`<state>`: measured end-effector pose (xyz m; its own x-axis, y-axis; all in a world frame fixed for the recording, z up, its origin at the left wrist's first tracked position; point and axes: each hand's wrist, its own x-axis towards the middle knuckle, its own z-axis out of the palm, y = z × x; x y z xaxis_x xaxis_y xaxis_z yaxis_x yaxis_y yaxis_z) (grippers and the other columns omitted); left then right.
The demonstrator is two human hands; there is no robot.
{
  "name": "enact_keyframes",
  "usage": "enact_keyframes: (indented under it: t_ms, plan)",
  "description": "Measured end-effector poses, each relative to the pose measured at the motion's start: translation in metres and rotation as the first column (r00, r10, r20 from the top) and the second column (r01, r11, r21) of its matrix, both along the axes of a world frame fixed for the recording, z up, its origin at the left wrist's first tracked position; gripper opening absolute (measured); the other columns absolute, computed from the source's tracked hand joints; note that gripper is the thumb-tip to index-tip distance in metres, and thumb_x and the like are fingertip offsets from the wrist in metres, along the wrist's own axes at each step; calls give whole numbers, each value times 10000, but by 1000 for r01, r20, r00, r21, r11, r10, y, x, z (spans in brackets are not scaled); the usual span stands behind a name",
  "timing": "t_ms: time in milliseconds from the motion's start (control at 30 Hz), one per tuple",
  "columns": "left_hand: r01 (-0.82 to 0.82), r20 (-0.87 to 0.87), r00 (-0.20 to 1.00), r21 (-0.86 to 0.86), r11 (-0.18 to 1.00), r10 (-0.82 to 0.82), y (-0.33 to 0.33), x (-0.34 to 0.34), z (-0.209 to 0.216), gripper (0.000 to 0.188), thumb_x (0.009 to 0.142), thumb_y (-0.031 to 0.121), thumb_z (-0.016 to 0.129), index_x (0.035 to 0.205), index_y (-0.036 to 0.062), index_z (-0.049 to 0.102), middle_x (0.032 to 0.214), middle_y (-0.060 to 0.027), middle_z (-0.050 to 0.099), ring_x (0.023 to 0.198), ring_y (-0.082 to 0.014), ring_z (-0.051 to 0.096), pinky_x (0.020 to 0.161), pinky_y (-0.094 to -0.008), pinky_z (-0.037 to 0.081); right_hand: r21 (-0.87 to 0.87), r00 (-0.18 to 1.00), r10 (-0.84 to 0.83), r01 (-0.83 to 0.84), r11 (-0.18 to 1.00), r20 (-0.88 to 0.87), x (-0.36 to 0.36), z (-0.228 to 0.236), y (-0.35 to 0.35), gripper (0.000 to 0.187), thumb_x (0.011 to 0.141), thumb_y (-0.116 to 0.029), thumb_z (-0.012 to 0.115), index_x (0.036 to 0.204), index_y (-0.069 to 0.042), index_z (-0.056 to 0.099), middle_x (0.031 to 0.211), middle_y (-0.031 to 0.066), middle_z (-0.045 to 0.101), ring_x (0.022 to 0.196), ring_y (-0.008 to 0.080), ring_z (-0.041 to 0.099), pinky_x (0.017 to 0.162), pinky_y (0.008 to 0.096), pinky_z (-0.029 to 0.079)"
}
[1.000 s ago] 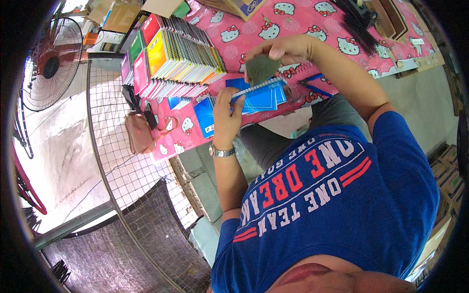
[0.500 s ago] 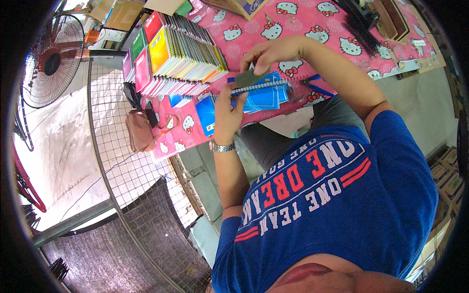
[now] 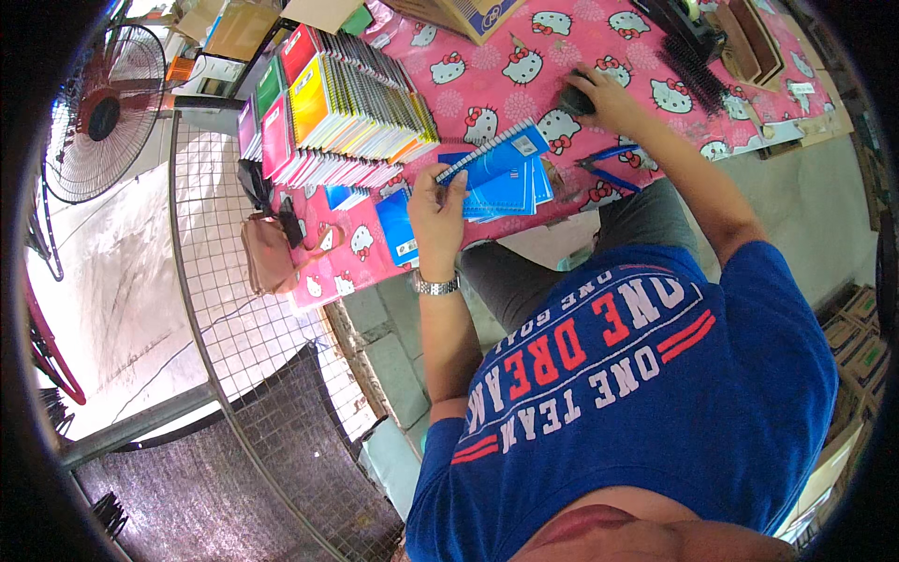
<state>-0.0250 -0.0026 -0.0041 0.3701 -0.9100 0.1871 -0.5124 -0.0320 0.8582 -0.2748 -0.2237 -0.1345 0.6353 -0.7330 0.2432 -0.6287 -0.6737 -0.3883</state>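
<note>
Just right of the notebook stack (image 3: 361, 108), pinched a blue spiral notebook (image 3: 503, 161) in the left hand (image 3: 437, 211), by the end nearest the stack, overlapping other blue notebooks (image 3: 496, 195)! Farther right of the stack, clasped a dark block (image 3: 574, 99) in the right hand (image 3: 606, 100); had blue-handled pliers (image 3: 613, 179) out that way too, on the pink tablecloth (image 3: 454, 98).

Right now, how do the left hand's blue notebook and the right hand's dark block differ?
The blue notebook is spiral-bound; the dark block shows no binding. The notebook is larger and bright; the block is smaller and near-black. The left hand holds the notebook, the right hand the block. Both are in hand over the pink cloth.
</note>
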Motion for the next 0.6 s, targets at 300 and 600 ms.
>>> enact_keyframes:
  t_ms: [300,600]
  plan:
    - [-143,-233,963,-7,990,137,4,-7,-9,239,905,132,686,1087,-18,649,767,-54,657,653,-116,667,572,-213,456,-122,986,-7,-13,992,-169,-53,-8,124,614,865,-226,647,1397,-40,403,1329,231,473,1172,404,504,1004,454,418]
    - [-255,-212,949,-79,964,234,11,-33,-10,244,896,40,655,1122,-53,650,889,-96,687,671,-152,668,613,-245,522,197,734,142,-355,914,664,28,117,154,475,834,-197,694,1259,-24,570,1119,171,549,1041,322,543,916,411,441]
